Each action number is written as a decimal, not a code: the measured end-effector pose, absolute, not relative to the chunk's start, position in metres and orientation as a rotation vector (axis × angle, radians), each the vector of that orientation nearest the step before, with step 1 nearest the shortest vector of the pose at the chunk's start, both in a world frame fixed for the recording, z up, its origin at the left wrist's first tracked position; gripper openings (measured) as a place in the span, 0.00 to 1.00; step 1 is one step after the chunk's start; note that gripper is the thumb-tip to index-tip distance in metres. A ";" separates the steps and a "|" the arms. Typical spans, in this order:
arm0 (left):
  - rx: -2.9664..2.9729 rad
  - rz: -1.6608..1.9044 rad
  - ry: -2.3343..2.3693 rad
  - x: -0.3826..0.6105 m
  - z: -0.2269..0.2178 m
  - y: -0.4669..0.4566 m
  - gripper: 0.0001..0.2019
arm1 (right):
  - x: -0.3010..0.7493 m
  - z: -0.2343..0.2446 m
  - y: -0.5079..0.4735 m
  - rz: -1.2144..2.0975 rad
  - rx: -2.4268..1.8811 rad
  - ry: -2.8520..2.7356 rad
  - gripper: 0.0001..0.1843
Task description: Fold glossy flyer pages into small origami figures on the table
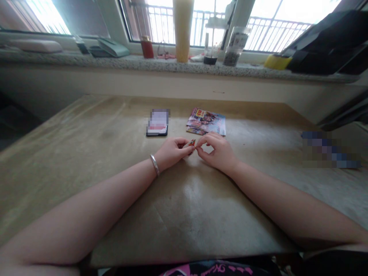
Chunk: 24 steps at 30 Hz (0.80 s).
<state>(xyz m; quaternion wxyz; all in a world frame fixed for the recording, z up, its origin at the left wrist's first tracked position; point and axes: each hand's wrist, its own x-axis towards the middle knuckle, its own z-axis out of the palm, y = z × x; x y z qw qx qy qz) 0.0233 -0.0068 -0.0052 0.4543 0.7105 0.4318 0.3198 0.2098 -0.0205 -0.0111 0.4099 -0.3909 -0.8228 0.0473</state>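
**Both hands pinching one small paper piece, mid-table**

Small red-and-orange folded paper piece (192, 143) sits between the two hands, just above the table surface, centre of view. Left hand (171, 151) grips its left edge with thumb and forefinger, other fingers curled in. Right hand (217, 152) pinches the right edge the same way, fingers bent. Both hands rest heel-down on the beige table (86, 153); forearms lie flat on it. Thin silver bangle (154, 165) on the left wrist.

Just behind the right hand: fanned stack of colourful printed leaflets (206, 122), flat, not touched. Beside it, behind the left hand: black-edged phone (157, 123), face up, screen blurred out. Blurred patch (330, 150) near the table's right edge, cannot tell what it is.

Further back, speckled stone windowsill (115, 61) carries a red jar (147, 46), a tall pale-yellow cylinder (183, 30) and a black bag (330, 42) at the right end.
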 end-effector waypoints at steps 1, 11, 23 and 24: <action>1.764 0.796 1.073 0.023 -0.005 -0.007 0.14 | 0.210 -0.011 -0.020 0.135 -0.977 -2.076 0.04; 1.832 0.815 1.080 0.023 -0.005 -0.005 0.15 | 0.208 -0.012 -0.021 0.128 -0.937 -2.056 0.05; 1.791 0.854 1.064 0.023 -0.007 -0.004 0.14 | 0.206 -0.016 -0.020 0.065 -0.969 -2.062 0.06; 1.789 0.856 1.068 0.023 -0.007 -0.004 0.14 | 0.206 -0.016 -0.020 0.059 -0.966 -2.065 0.06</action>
